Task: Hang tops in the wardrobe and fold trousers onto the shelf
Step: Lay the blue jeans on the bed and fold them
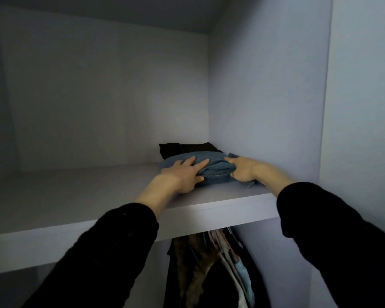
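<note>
A folded pair of blue jeans (213, 167) lies on the wardrobe's upper shelf (80, 196), close to the right wall. Behind it sits a dark folded garment (187, 148). My left hand (185, 174) rests flat on the left side of the jeans, fingers spread and fairly straight. On the right side, my right hand (242, 171) holds the jeans with the thumb on top and the fingers curled into the fabric. Both arms are in black sleeves.
The shelf stretches left, bare and dim. The wardrobe's right wall (267, 107) stands close to the jeans. Below the shelf, several tops (211, 267) hang together on hangers.
</note>
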